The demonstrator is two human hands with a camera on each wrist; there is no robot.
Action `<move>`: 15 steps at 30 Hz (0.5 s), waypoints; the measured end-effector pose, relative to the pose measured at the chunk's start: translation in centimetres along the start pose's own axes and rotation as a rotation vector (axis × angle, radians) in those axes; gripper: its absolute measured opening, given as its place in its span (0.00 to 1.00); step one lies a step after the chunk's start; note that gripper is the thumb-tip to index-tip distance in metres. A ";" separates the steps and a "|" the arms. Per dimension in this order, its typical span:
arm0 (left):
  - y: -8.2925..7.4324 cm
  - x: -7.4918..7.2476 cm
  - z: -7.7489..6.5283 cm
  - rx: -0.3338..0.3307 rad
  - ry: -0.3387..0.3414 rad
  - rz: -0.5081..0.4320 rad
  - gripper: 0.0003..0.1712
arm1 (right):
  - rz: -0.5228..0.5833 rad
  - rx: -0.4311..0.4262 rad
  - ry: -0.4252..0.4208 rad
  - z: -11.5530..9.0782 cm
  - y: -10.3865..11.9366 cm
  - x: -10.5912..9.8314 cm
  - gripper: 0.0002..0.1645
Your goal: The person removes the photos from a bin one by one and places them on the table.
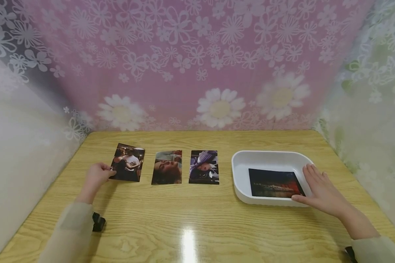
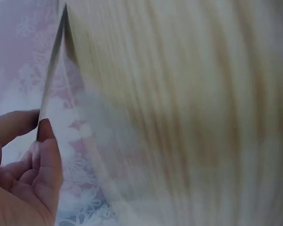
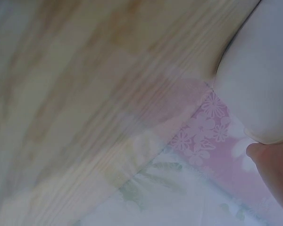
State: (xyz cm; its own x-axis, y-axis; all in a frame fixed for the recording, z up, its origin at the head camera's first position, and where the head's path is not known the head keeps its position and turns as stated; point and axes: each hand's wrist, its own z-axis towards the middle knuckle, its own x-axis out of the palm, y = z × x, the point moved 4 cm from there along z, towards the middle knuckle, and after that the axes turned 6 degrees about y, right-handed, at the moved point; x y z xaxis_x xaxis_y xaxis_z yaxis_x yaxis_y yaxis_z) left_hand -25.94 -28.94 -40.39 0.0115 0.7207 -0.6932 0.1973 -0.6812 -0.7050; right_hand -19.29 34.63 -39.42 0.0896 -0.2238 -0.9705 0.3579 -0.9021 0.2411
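My left hand (image 1: 97, 177) pinches the lower left edge of a photo (image 1: 128, 162) of a couple, between thumb and fingers. The left wrist view shows this photo edge-on as a thin strip (image 2: 52, 80), with the hand (image 2: 30, 174) at its lower end. At the right, my right hand (image 1: 326, 191) rests with straight fingers against the right side of a white tray (image 1: 243, 197), its thumb at the front rim. A dark night-scene photo (image 1: 273, 184) lies inside the tray. In the right wrist view a fingertip (image 3: 257, 150) touches the tray wall (image 3: 259, 94).
Between the held photo and the tray, a photo of a tilted face (image 1: 167, 168) and a photo with purple cloth (image 1: 204, 167) lie side by side on the wood-grain table (image 1: 145, 226). A pink floral sheet (image 1: 171, 73) stands behind the table.
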 end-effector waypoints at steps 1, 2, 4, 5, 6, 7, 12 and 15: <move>0.0 -0.1 0.0 0.011 0.015 0.052 0.11 | 0.000 -0.001 -0.001 0.0 0.0 0.0 0.60; 0.1 -0.2 0.1 0.020 0.033 0.093 0.11 | 0.000 -0.003 -0.003 0.0 0.0 -0.1 0.60; 0.1 -0.3 0.2 0.027 0.068 0.165 0.13 | 0.002 -0.006 -0.006 0.0 -0.1 -0.2 0.60; 0.1 -0.2 0.3 0.030 0.086 0.202 0.16 | 0.001 -0.007 -0.004 0.0 -0.1 -0.2 0.60; 0.2 -0.2 0.3 0.026 0.104 0.228 0.19 | 0.001 -0.009 -0.006 0.0 -0.1 -0.2 0.60; 0.2 -0.1 0.4 0.021 0.121 0.252 0.21 | 0.001 -0.009 -0.007 0.0 -0.1 -0.2 0.60; 0.2 0.2 0.5 0.020 0.174 0.309 0.25 | 0.001 -0.009 -0.010 0.0 0.0 -0.1 0.59; 0.2 0.3 0.7 0.028 0.185 0.326 0.26 | 0.004 -0.009 -0.011 0.0 0.0 0.0 0.60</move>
State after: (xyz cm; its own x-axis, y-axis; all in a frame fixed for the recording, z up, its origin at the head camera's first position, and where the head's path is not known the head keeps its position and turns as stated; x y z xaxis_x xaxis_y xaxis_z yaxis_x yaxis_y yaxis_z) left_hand -26.56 -28.93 -40.82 0.2470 0.4748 -0.8447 0.1274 -0.8801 -0.4574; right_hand -19.27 34.61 -39.36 0.0813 -0.2318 -0.9694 0.3658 -0.8978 0.2453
